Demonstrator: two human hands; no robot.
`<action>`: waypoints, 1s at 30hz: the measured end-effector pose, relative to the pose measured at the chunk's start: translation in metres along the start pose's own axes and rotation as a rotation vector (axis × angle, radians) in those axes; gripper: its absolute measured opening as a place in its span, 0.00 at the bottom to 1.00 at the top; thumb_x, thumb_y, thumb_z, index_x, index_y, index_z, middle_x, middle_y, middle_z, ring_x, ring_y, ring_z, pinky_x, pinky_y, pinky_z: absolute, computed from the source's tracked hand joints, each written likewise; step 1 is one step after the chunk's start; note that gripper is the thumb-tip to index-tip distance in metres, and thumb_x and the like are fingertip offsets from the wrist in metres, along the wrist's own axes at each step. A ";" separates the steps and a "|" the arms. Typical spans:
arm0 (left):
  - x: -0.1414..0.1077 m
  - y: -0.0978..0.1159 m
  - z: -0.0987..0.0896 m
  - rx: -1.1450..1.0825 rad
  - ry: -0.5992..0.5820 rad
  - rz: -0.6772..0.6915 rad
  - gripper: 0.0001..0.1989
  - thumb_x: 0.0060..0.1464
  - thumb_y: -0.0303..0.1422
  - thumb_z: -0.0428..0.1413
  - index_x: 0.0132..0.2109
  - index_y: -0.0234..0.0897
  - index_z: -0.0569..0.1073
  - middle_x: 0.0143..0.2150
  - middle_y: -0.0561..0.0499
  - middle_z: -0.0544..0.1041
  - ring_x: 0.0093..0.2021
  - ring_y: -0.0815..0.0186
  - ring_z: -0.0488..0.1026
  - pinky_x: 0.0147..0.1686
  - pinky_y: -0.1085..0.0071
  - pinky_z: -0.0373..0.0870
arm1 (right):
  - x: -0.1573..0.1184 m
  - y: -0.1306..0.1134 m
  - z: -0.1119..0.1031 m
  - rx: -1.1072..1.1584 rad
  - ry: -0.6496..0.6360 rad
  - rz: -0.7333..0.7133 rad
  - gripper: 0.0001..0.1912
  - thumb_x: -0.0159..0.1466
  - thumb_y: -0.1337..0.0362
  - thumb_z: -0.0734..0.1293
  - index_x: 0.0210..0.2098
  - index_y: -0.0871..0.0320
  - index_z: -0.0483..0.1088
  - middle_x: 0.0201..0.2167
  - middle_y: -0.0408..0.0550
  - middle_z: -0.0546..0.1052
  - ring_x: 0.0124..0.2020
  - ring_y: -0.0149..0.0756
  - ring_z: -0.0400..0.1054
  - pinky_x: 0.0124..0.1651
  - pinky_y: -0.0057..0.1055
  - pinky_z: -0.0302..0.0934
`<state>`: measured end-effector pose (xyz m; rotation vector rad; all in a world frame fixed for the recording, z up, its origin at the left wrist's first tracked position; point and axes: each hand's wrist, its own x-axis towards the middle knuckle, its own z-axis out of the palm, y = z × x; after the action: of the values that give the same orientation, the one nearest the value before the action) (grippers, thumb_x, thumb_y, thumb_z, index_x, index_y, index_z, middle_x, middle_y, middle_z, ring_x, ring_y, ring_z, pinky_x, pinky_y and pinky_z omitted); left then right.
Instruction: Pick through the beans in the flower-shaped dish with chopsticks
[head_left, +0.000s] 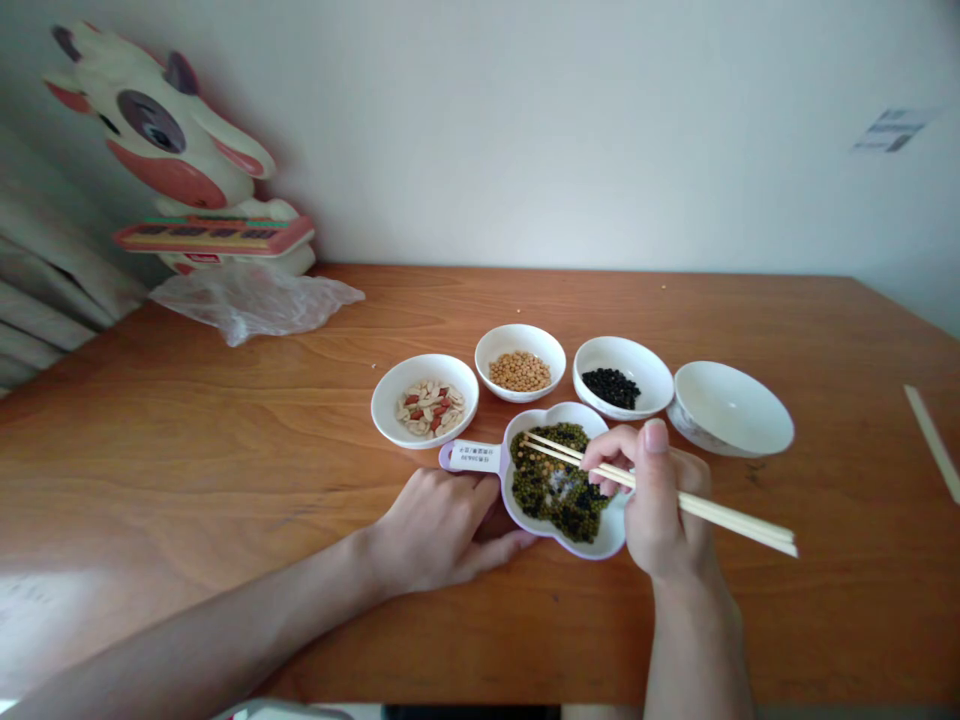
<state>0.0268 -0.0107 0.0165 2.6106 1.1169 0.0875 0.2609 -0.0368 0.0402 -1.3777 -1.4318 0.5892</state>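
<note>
My right hand (667, 500) is closed round a pair of light wooden chopsticks (735, 522). Their tips are among the beans at the left side of a flower-shaped bowl (616, 525) with a lilac rim and a labelled handle. Mostly green beans (540, 490) fill it, with some black and yellow ones mixed in. Whether the tips pinch a bean is too small to tell. Against the handle and lower left rim, my left hand (442, 525) grips the bowl, thumb stretched along the edge and the other fingers partly hidden.
Behind the flower-shaped bowl stand white bowls with peanuts and pale seeds (427, 405), yellow beans (519, 370) and black beans (611, 388). An empty white bowl (731, 410) is at right. A cow toy keyboard (217, 235) and a plastic bag (259, 300) lie back left.
</note>
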 end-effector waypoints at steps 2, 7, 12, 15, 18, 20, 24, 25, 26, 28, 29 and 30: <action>0.000 0.000 -0.001 -0.004 -0.004 -0.004 0.28 0.68 0.58 0.47 0.40 0.36 0.74 0.38 0.44 0.82 0.32 0.59 0.77 0.31 0.66 0.71 | -0.001 -0.004 0.001 0.006 0.027 0.020 0.39 0.76 0.42 0.49 0.24 0.56 0.77 0.19 0.45 0.74 0.22 0.30 0.67 0.28 0.30 0.59; 0.000 0.000 -0.001 -0.016 0.001 -0.002 0.28 0.68 0.58 0.47 0.40 0.36 0.74 0.38 0.44 0.82 0.32 0.59 0.77 0.32 0.66 0.71 | -0.002 -0.010 0.004 0.025 0.067 0.031 0.39 0.76 0.43 0.50 0.23 0.56 0.76 0.18 0.45 0.73 0.22 0.30 0.66 0.28 0.31 0.58; 0.000 0.000 -0.001 -0.008 0.012 -0.005 0.28 0.67 0.58 0.48 0.41 0.36 0.74 0.39 0.43 0.82 0.34 0.57 0.78 0.32 0.65 0.71 | -0.004 -0.010 0.004 0.031 0.129 -0.005 0.38 0.75 0.42 0.51 0.23 0.55 0.77 0.18 0.46 0.73 0.21 0.32 0.66 0.27 0.33 0.57; 0.000 0.000 0.000 0.002 0.019 -0.007 0.28 0.67 0.58 0.48 0.40 0.36 0.74 0.37 0.44 0.81 0.32 0.59 0.77 0.30 0.66 0.70 | -0.006 -0.011 0.001 0.039 0.174 -0.014 0.39 0.75 0.41 0.50 0.22 0.55 0.77 0.17 0.47 0.74 0.21 0.33 0.65 0.26 0.35 0.56; 0.000 0.000 0.001 0.007 0.019 -0.007 0.29 0.68 0.58 0.47 0.40 0.36 0.74 0.37 0.44 0.81 0.32 0.59 0.77 0.30 0.66 0.69 | -0.004 -0.012 0.001 0.075 0.282 -0.037 0.40 0.74 0.41 0.50 0.21 0.56 0.77 0.16 0.48 0.73 0.20 0.35 0.67 0.24 0.35 0.55; -0.001 0.000 0.001 0.010 0.015 -0.003 0.29 0.68 0.59 0.46 0.40 0.37 0.73 0.37 0.44 0.81 0.33 0.57 0.78 0.30 0.65 0.70 | 0.002 -0.013 0.003 0.127 0.401 -0.081 0.41 0.73 0.40 0.49 0.20 0.55 0.76 0.15 0.49 0.73 0.21 0.36 0.69 0.24 0.36 0.56; -0.001 -0.001 0.001 0.012 0.002 -0.005 0.29 0.68 0.59 0.45 0.40 0.37 0.73 0.37 0.44 0.81 0.32 0.57 0.78 0.31 0.64 0.70 | 0.020 -0.017 0.015 0.207 0.625 -0.143 0.41 0.74 0.42 0.47 0.20 0.55 0.75 0.16 0.50 0.72 0.22 0.38 0.70 0.26 0.36 0.59; -0.002 0.000 0.001 0.013 0.001 -0.005 0.30 0.68 0.59 0.45 0.39 0.37 0.73 0.37 0.44 0.81 0.32 0.57 0.77 0.30 0.64 0.70 | 0.025 -0.018 0.019 0.207 0.621 -0.129 0.40 0.74 0.42 0.47 0.20 0.55 0.75 0.16 0.50 0.72 0.21 0.37 0.70 0.25 0.35 0.59; -0.002 0.000 0.001 0.013 0.004 -0.004 0.30 0.68 0.59 0.45 0.39 0.37 0.73 0.37 0.44 0.81 0.32 0.58 0.77 0.30 0.65 0.70 | 0.028 -0.019 0.022 0.205 0.580 -0.106 0.40 0.74 0.42 0.47 0.21 0.55 0.76 0.16 0.50 0.72 0.21 0.37 0.69 0.24 0.35 0.57; -0.001 0.000 0.001 0.012 0.017 0.000 0.29 0.68 0.59 0.46 0.39 0.37 0.73 0.37 0.44 0.81 0.32 0.58 0.77 0.30 0.65 0.70 | 0.033 -0.019 0.028 0.188 0.504 -0.065 0.39 0.73 0.41 0.49 0.22 0.56 0.76 0.16 0.49 0.72 0.20 0.36 0.68 0.24 0.34 0.56; -0.001 0.000 0.001 0.012 0.025 0.001 0.29 0.68 0.58 0.46 0.39 0.36 0.73 0.37 0.44 0.81 0.32 0.58 0.77 0.30 0.66 0.70 | 0.034 -0.019 0.030 0.181 0.485 -0.052 0.39 0.73 0.41 0.49 0.23 0.56 0.76 0.16 0.49 0.72 0.20 0.36 0.68 0.24 0.34 0.56; -0.001 0.000 0.001 0.012 0.030 0.002 0.29 0.68 0.58 0.47 0.40 0.36 0.73 0.37 0.44 0.81 0.32 0.59 0.77 0.30 0.66 0.69 | 0.033 -0.018 0.030 0.176 0.483 -0.044 0.39 0.73 0.41 0.49 0.23 0.56 0.76 0.16 0.49 0.72 0.20 0.36 0.68 0.24 0.34 0.56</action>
<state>0.0261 -0.0115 0.0159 2.6292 1.1278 0.1214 0.2319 -0.0012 0.0557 -1.2400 -0.9935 0.3145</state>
